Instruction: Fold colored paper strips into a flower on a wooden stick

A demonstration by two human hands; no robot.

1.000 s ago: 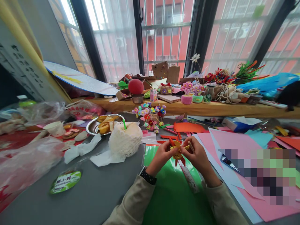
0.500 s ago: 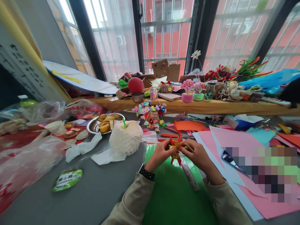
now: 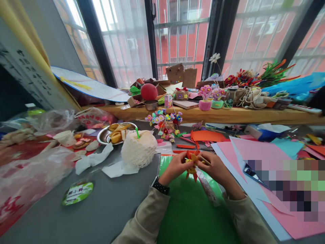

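Head view: we pinch red/yel. flower-like piece (image 3: pixel 192 166) w/ L hand (image 3: pixel 177 166) & R hand (image 3: pixel 213 166), latter also gripping thin stick (image 3: pixel 205 160), both over green sheet (image 3: pixel 195 211).

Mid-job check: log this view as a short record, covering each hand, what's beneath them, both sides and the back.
Left hand: the left hand pinches a red-and-yellow flower-shaped craft piece
Right hand: the right hand holds a thin tan stick, fingertips at the craft piece
Beneath: glossy green rectangular sheet
Left side: pale round coconut in white netting; round silver metal bowl behind it
Right side: large pink paper sheets; dark flat phone on them
Back: round red ball above the wooden ledge
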